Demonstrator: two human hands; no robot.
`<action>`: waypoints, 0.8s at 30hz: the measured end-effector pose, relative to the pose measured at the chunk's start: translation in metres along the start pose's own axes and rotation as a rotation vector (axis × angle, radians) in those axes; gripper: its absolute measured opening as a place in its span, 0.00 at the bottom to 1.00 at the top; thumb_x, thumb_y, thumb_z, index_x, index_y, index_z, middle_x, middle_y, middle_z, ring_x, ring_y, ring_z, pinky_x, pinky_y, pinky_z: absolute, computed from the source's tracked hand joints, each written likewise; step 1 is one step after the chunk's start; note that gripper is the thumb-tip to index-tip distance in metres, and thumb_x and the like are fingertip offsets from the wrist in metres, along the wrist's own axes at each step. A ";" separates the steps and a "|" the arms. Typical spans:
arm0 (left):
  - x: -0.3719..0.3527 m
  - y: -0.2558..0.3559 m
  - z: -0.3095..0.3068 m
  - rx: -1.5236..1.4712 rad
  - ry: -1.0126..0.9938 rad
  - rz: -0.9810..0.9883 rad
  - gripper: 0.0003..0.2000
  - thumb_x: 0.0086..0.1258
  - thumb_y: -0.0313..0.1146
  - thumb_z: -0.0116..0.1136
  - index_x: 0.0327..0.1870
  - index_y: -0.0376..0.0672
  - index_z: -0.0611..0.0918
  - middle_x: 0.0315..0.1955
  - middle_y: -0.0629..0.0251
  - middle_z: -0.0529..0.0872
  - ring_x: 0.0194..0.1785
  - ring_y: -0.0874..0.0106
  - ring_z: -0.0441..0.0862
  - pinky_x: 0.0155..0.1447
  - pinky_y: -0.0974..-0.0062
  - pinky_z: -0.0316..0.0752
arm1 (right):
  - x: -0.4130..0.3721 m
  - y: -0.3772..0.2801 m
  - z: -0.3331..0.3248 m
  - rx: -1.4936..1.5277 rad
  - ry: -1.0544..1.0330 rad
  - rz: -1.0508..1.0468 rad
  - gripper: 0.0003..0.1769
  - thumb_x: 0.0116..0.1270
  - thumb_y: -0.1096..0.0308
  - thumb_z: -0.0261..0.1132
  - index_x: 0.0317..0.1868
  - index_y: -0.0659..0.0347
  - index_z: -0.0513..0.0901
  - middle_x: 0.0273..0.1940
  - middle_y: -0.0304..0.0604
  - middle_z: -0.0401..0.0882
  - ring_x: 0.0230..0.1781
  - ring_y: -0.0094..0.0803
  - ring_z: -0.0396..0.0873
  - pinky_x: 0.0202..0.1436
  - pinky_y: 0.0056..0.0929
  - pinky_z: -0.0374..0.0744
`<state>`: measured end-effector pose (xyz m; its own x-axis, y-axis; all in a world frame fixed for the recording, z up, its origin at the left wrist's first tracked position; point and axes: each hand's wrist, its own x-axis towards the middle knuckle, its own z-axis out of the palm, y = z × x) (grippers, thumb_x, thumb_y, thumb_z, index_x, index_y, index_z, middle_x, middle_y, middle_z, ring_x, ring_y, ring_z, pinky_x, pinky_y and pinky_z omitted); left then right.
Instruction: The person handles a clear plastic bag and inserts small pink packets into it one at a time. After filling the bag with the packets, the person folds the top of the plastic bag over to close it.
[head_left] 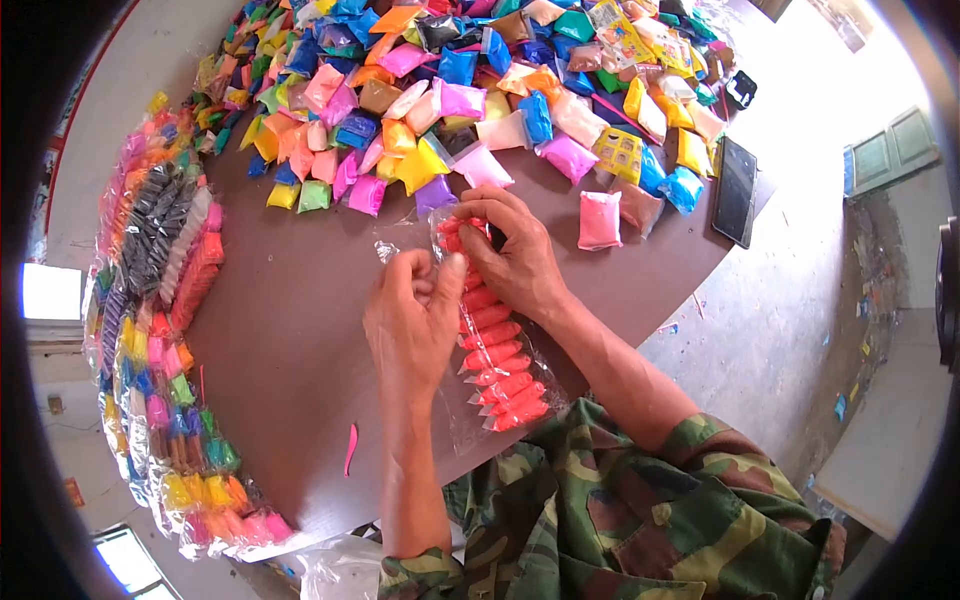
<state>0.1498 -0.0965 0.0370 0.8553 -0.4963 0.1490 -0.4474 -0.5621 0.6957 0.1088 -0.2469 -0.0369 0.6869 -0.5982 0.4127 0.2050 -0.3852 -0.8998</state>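
A long clear plastic bag (455, 405) holds a row of small red packets (497, 350), lying from the middle of the table down to its near edge. At the bag's upper end, my right hand (510, 250) has its fingers closed on the bag over the topmost red packets. My left hand (412, 310) is beside the bag's left edge, fingers curled and thumb pointing up near the red packets. Whatever its fingertips hold is too small to make out. Loose clear film shows just above my left hand.
Many colourful packets (400, 140) are heaped at the table's far side. Filled clear bags (150, 330) line the left edge. A pink packet (600, 220) and a black phone (735, 190) lie at the right. A pink strip (351, 449) lies on the brown table (290, 350).
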 end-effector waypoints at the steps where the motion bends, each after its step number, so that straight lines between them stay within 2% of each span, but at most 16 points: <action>1: -0.006 0.003 -0.001 0.026 -0.023 -0.019 0.16 0.77 0.37 0.71 0.56 0.34 0.85 0.42 0.53 0.92 0.40 0.60 0.91 0.46 0.63 0.85 | 0.000 0.001 0.000 0.002 0.006 -0.004 0.12 0.69 0.75 0.72 0.51 0.65 0.89 0.59 0.51 0.86 0.64 0.51 0.84 0.70 0.45 0.81; 4: -0.020 0.008 0.001 0.104 0.039 0.079 0.14 0.74 0.37 0.73 0.48 0.36 0.84 0.39 0.50 0.89 0.40 0.50 0.88 0.45 0.55 0.83 | 0.001 -0.001 -0.001 -0.002 0.002 0.006 0.11 0.68 0.74 0.72 0.50 0.64 0.89 0.58 0.51 0.87 0.63 0.52 0.84 0.69 0.45 0.81; 7: -0.023 -0.002 0.005 0.107 0.026 0.097 0.10 0.74 0.33 0.72 0.45 0.37 0.84 0.37 0.51 0.89 0.39 0.49 0.88 0.45 0.54 0.82 | 0.000 -0.004 -0.003 -0.049 -0.023 0.010 0.12 0.71 0.75 0.72 0.53 0.65 0.90 0.61 0.49 0.87 0.66 0.44 0.85 0.72 0.41 0.81; 13: -0.019 -0.008 0.007 0.004 0.010 0.070 0.04 0.79 0.28 0.65 0.46 0.37 0.86 0.36 0.51 0.90 0.38 0.48 0.88 0.44 0.54 0.82 | 0.000 -0.002 -0.002 -0.034 -0.013 0.011 0.11 0.71 0.74 0.72 0.53 0.65 0.90 0.60 0.49 0.87 0.65 0.45 0.85 0.72 0.40 0.80; 19: -0.028 -0.006 0.000 -0.139 0.037 0.017 0.13 0.88 0.36 0.57 0.56 0.34 0.87 0.40 0.50 0.92 0.41 0.57 0.91 0.48 0.59 0.83 | 0.000 -0.002 -0.002 -0.042 -0.015 0.013 0.11 0.71 0.74 0.72 0.53 0.65 0.90 0.60 0.49 0.88 0.65 0.44 0.86 0.72 0.40 0.80; 22: -0.037 -0.009 -0.004 -0.170 -0.029 -0.134 0.21 0.92 0.42 0.51 0.65 0.31 0.85 0.49 0.47 0.92 0.53 0.60 0.90 0.59 0.60 0.82 | 0.001 -0.001 -0.003 -0.038 -0.020 -0.003 0.11 0.72 0.73 0.72 0.53 0.65 0.90 0.60 0.48 0.88 0.64 0.44 0.86 0.72 0.40 0.80; 24: -0.046 -0.005 0.002 -0.350 -0.066 -0.122 0.25 0.93 0.45 0.47 0.72 0.29 0.80 0.58 0.45 0.88 0.62 0.57 0.86 0.67 0.60 0.78 | 0.001 -0.001 -0.003 -0.047 -0.023 -0.001 0.11 0.72 0.74 0.71 0.53 0.66 0.90 0.59 0.49 0.88 0.64 0.44 0.86 0.72 0.40 0.80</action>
<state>0.1122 -0.0724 0.0250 0.8729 -0.4877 0.0123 -0.2168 -0.3651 0.9054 0.1071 -0.2488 -0.0351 0.7028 -0.5813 0.4101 0.1736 -0.4189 -0.8913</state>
